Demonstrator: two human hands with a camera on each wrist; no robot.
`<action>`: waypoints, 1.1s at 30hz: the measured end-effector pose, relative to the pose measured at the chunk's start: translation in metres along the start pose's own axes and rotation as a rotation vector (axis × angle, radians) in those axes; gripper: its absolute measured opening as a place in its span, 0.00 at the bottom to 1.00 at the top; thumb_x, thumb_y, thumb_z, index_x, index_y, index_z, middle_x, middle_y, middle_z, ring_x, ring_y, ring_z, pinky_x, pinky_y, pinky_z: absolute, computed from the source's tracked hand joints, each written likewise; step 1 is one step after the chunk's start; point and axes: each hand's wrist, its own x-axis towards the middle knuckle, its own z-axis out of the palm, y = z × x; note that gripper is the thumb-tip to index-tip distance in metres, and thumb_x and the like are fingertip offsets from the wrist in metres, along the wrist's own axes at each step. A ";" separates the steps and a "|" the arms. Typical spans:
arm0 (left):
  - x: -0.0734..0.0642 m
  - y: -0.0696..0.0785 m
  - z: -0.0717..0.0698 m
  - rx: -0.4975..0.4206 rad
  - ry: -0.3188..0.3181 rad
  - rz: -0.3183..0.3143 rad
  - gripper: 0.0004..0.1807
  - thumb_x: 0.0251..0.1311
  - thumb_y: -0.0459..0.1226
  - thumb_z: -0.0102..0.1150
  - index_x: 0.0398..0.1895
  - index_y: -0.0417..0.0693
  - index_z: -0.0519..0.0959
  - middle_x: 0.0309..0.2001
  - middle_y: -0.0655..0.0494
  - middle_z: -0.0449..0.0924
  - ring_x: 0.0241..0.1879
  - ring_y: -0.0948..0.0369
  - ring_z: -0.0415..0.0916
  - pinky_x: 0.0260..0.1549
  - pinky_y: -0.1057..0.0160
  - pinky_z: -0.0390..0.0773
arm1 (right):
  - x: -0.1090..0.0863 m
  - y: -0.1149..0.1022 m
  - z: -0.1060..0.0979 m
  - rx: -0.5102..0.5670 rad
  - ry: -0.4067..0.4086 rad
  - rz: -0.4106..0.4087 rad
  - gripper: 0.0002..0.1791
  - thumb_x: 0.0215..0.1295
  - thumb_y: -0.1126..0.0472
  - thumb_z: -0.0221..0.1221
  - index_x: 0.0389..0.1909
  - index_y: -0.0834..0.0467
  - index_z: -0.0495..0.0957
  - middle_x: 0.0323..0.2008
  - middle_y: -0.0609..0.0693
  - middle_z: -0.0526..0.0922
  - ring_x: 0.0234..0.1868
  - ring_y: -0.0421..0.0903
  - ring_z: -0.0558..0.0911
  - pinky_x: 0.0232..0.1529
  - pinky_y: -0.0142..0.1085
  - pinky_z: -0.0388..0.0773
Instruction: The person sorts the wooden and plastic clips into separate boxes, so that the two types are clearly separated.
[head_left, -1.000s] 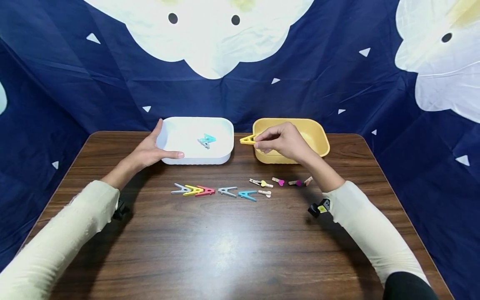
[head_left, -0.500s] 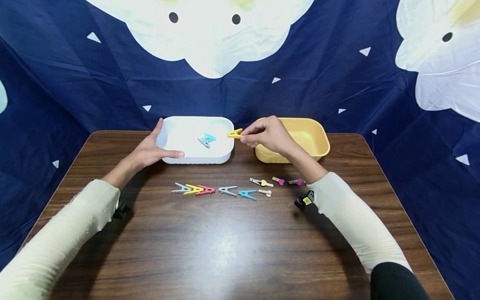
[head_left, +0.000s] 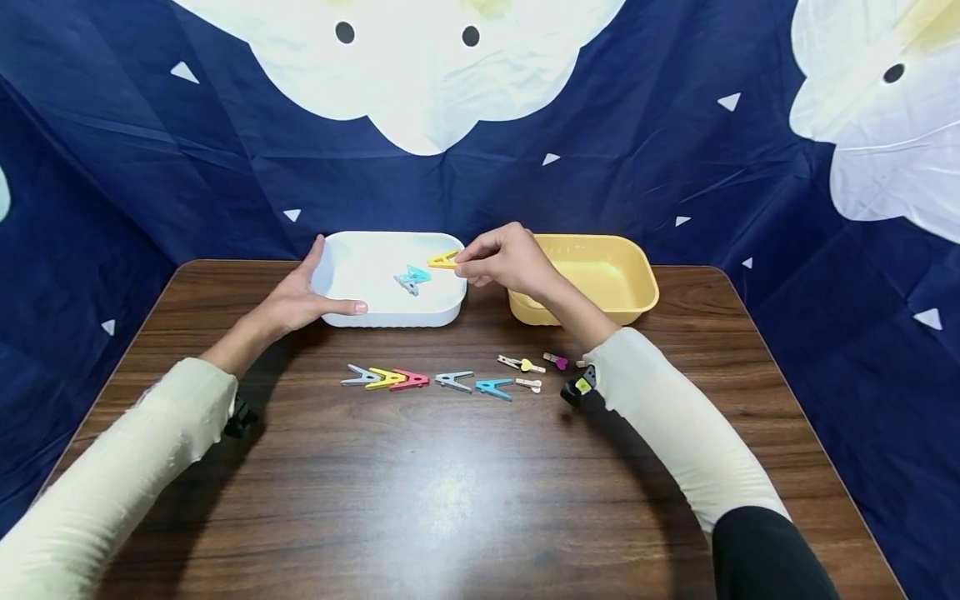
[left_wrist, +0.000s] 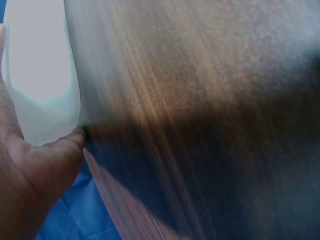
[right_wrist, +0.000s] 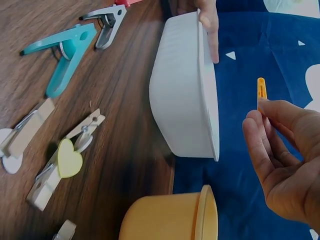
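Pinched between the thumb and fingers of my right hand [head_left: 502, 258] is a yellow clothespin [head_left: 441, 261], held over the right end of the white plastic tub [head_left: 348, 279]. The right wrist view shows this clothespin [right_wrist: 261, 89] end-on at the fingertips. My left hand [head_left: 296, 292] rests against the tub's left end, its thumb straight along the front wall and its fingers spread towards the back. Inside the tub lie a light blue clothespin [head_left: 415, 274] and a grey clothespin [head_left: 407, 286]. In the left wrist view, the left hand [left_wrist: 42, 165] touches the tub's end.
A yellow tub [head_left: 600, 279] stands right of the white one, behind my right forearm. Plastic clothespins lie in a row before the tubs, including a red clothespin [head_left: 409, 380] and a blue clothespin [head_left: 495, 388]. Several wooden clothespins [head_left: 522, 365] with hearts lie further right.
My right hand has moved left with the yellow clothespin, from in front of the yellow tub to over the white tub. The left hand has stayed on the white tub.
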 end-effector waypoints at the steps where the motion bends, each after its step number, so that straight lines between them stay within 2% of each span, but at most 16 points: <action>1: 0.000 0.000 0.000 -0.002 0.000 0.001 0.87 0.57 0.57 0.88 0.91 0.65 0.17 0.93 0.56 0.19 0.94 0.45 0.25 0.91 0.33 0.38 | 0.002 0.000 0.002 -0.007 -0.001 -0.002 0.04 0.69 0.65 0.78 0.42 0.61 0.96 0.40 0.55 0.97 0.33 0.48 0.93 0.40 0.40 0.95; 6: -0.001 0.000 0.000 -0.002 -0.001 -0.005 0.87 0.58 0.57 0.88 0.91 0.65 0.17 0.94 0.56 0.19 0.94 0.45 0.26 0.91 0.33 0.38 | 0.012 -0.002 0.012 -0.010 -0.007 -0.018 0.04 0.69 0.66 0.78 0.42 0.61 0.96 0.39 0.55 0.97 0.34 0.50 0.93 0.43 0.45 0.95; 13: -0.002 0.000 0.000 -0.008 -0.002 -0.010 0.87 0.57 0.57 0.88 0.91 0.66 0.17 0.94 0.55 0.20 0.94 0.44 0.27 0.91 0.32 0.39 | 0.022 -0.006 0.027 -0.024 -0.021 -0.009 0.05 0.68 0.65 0.79 0.42 0.62 0.96 0.38 0.56 0.96 0.30 0.43 0.90 0.39 0.37 0.93; 20: -0.003 0.002 0.000 -0.013 0.001 -0.013 0.87 0.56 0.57 0.88 0.91 0.65 0.17 0.94 0.54 0.21 0.94 0.44 0.28 0.91 0.32 0.38 | 0.033 -0.012 0.042 -0.056 -0.051 0.005 0.05 0.71 0.65 0.78 0.43 0.61 0.96 0.42 0.56 0.97 0.31 0.44 0.91 0.48 0.49 0.95; 26: -0.003 0.001 0.000 -0.006 0.000 -0.019 0.87 0.56 0.58 0.88 0.91 0.66 0.17 0.94 0.52 0.21 0.94 0.43 0.29 0.91 0.32 0.39 | 0.044 -0.014 0.052 -0.059 -0.050 0.008 0.04 0.71 0.65 0.77 0.42 0.61 0.96 0.42 0.57 0.97 0.31 0.45 0.91 0.52 0.55 0.94; 30: -0.002 0.001 0.000 -0.010 -0.003 -0.018 0.87 0.57 0.58 0.87 0.91 0.66 0.16 0.94 0.52 0.21 0.94 0.44 0.29 0.91 0.33 0.40 | 0.051 -0.014 0.057 -0.064 -0.042 0.025 0.03 0.70 0.65 0.78 0.41 0.61 0.96 0.41 0.57 0.97 0.31 0.44 0.90 0.53 0.56 0.94; 33: -0.002 0.002 0.000 -0.022 -0.003 -0.011 0.86 0.58 0.57 0.88 0.91 0.65 0.17 0.94 0.53 0.21 0.94 0.45 0.29 0.92 0.34 0.40 | 0.056 -0.014 0.060 -0.074 -0.037 0.046 0.03 0.70 0.64 0.78 0.41 0.60 0.96 0.39 0.56 0.97 0.32 0.43 0.90 0.52 0.53 0.94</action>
